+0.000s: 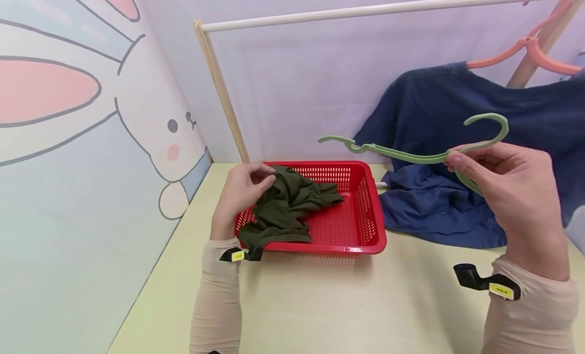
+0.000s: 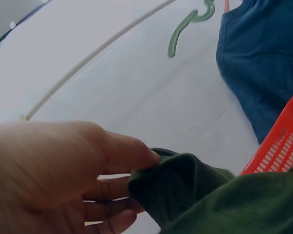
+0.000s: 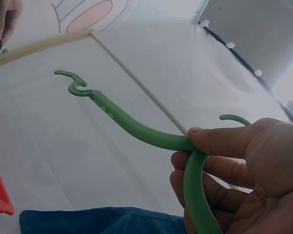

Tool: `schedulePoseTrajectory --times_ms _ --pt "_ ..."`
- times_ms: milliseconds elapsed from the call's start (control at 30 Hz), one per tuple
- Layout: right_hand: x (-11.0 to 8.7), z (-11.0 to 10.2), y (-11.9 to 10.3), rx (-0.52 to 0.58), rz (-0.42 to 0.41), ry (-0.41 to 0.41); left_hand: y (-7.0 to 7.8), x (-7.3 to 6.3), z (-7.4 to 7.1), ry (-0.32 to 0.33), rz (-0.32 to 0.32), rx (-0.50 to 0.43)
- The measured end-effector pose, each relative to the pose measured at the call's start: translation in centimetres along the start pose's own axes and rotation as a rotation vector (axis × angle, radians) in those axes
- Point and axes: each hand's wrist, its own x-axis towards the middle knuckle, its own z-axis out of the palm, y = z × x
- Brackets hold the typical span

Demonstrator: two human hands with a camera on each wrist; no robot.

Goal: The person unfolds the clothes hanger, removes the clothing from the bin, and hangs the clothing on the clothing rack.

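Note:
Between thumb and fingers, my left hand (image 1: 244, 191) pinches an edge of a dark green garment (image 1: 290, 201). Most of that cloth lies bunched in a red plastic basket (image 1: 354, 250), and part hangs over its near-left rim. In the left wrist view, the pinched fold of the garment (image 2: 180, 180) stands up from the rest. My right hand (image 1: 521, 191) holds a green clothes hanger (image 1: 407, 155) by its middle, below the hook, above the table to the right of the basket. The right wrist view shows the thumb and fingers around the hanger (image 3: 141, 134), one arm pointing away.
A white rail (image 1: 365, 11) on wooden posts (image 1: 224, 95) spans the back. From it hangs a dark blue shirt (image 1: 439, 105) on a pink hanger (image 1: 548, 59), its lower part spread on the table (image 1: 320, 303). A wall with a painted rabbit stands on the left.

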Motion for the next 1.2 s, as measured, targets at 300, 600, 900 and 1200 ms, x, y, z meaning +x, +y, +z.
schedulePoseTrajectory --times_ms 300,600,900,1200 --pt "0.1 -0.1 0.2 -0.001 -0.001 0.013 2.4 0.8 1.8 0.051 0.161 -0.167" --pt "0.1 -0.1 0.5 0.171 -0.024 0.084 5.1 2.8 2.5 0.044 0.248 -0.257" --pt "0.4 0.0 0.4 0.203 -0.016 0.165 8.7 5.0 3.6 -0.014 0.392 -0.295" --pt "0.4 0.4 0.2 0.328 -0.032 0.177 9.6 5.2 5.8 -0.133 0.403 -0.295"
